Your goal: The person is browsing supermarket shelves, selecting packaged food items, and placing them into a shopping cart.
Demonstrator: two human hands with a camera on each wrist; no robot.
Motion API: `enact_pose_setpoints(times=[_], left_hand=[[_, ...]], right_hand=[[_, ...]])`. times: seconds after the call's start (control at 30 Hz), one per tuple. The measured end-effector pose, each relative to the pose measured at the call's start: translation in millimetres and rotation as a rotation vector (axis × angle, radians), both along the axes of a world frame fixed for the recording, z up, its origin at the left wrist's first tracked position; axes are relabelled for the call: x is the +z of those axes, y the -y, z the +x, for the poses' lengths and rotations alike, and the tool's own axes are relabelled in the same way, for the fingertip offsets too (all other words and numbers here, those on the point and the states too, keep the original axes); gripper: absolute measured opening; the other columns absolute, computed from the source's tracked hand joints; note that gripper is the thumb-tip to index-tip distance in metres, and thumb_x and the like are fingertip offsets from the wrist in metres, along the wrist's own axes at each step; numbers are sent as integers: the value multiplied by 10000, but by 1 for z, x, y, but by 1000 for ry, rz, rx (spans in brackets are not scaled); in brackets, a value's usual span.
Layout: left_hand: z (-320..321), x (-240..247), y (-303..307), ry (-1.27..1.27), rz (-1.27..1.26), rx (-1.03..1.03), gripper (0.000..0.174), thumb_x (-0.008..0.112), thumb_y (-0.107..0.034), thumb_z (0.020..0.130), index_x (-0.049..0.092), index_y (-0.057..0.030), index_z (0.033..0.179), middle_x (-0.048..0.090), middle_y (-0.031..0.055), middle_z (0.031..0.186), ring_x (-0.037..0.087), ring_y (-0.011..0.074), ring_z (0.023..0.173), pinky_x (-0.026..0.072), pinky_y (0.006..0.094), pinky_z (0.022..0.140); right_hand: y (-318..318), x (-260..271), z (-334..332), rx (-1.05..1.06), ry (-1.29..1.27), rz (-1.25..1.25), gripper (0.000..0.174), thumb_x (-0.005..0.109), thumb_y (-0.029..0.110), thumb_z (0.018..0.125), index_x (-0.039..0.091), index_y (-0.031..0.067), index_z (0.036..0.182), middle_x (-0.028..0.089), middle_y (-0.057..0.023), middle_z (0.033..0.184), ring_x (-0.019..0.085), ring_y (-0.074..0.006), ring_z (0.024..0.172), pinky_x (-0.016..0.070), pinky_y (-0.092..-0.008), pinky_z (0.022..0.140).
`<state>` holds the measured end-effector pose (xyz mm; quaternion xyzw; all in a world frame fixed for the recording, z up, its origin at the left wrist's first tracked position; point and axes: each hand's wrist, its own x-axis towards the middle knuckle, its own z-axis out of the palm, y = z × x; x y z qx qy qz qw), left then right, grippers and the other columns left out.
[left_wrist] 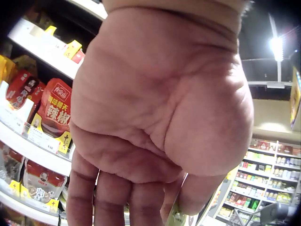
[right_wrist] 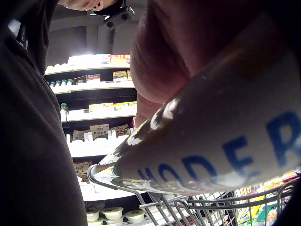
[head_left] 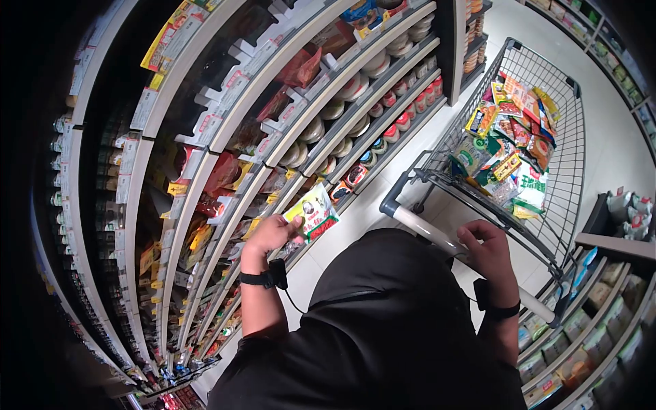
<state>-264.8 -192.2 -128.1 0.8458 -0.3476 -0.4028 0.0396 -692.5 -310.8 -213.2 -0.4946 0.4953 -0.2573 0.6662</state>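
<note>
My left hand (head_left: 271, 236) pinches a flat spice packet (head_left: 316, 213) between thumb and fingers, beside the lower shelves on the left. The packet is pale yellow-green and white, with a portrait, green characters and a red chilli picture. Only a thin edge of it shows past the thumb in the left wrist view, below the broad palm (left_wrist: 155, 103). Over the white handle (head_left: 425, 229) of a shopping cart lies my right hand (head_left: 490, 249), its fingers loosely bent above the bar. Close up in the right wrist view, the lettered handle (right_wrist: 211, 155) covers part of that hand.
The wire cart (head_left: 581, 130) holds several bright food packets (head_left: 509, 147). Tall shelves (head_left: 225, 137) with bags, jars and tubs curve along the left. More shelving (head_left: 581, 335) stands at the lower right, and pale floor tiles (head_left: 365, 229) show beside the cart.
</note>
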Motion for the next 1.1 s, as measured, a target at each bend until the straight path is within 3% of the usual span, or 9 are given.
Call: enact_pose_setpoints(times=[0.13,0.27,0.33,0.4,0.43,0.47,0.53,0.73,1.1], left_hand=[[-8,-2,8,92,54,-76,494,573,-471,961,770,-50,795,660,27,587,461,106,526,418,317,542],[-5,-4,12,144,41,-196,503,573,-512,943,773,-76,792,655,61,593,539,141,564,462,345,600],[-6,-10,7,140,-25,-204,512,578,-490,944,714,-48,726,653,85,613,567,159,571,457,362,594],[7,-37,-3,65,-88,-225,509,562,-473,955,704,-44,720,669,91,659,597,187,600,464,382,612],[-17,4,6,117,34,-242,508,538,-482,965,719,-59,751,669,81,656,595,202,617,473,374,635],[-9,-11,-4,47,-37,-220,507,524,-498,967,732,-78,775,660,77,648,586,211,618,470,371,643],[-5,-16,-20,38,-57,-156,509,519,-498,969,728,-81,764,652,78,642,581,221,622,468,373,648],[23,-26,-85,83,-2,-35,490,521,-465,974,714,-81,738,657,58,646,604,228,644,473,371,658],[100,-59,-202,80,-121,-25,478,508,-458,969,702,-67,774,704,76,714,661,276,729,505,399,733]], right_hand=[[1,5,-4,6,-10,56,185,723,221,884,678,42,895,627,7,748,565,-57,658,474,-222,546],[0,-20,-8,51,-55,-261,153,686,164,898,681,16,860,658,-27,772,611,-106,718,497,-270,698],[3,-37,-16,48,18,-37,146,653,149,919,656,3,914,643,-36,753,624,-110,704,488,-241,645],[2,-28,-6,84,-50,-243,147,645,137,918,640,-10,924,629,-45,744,600,-99,656,484,-233,596],[4,-22,-4,55,-60,-141,144,647,136,917,643,-7,926,621,-33,736,580,-90,641,469,-227,586],[3,-35,-9,109,-110,-306,131,637,136,924,649,7,942,618,-25,751,555,-81,633,450,-226,588],[9,-6,0,88,-157,-16,139,617,134,944,642,1,979,625,-25,816,550,-66,682,449,-223,632],[-2,-18,27,163,-60,-101,175,635,135,943,631,-19,1026,639,-28,886,559,-79,800,442,-224,729],[-48,-38,71,258,-188,-155,189,699,173,910,645,11,989,555,54,754,433,-29,655,318,-194,586]])
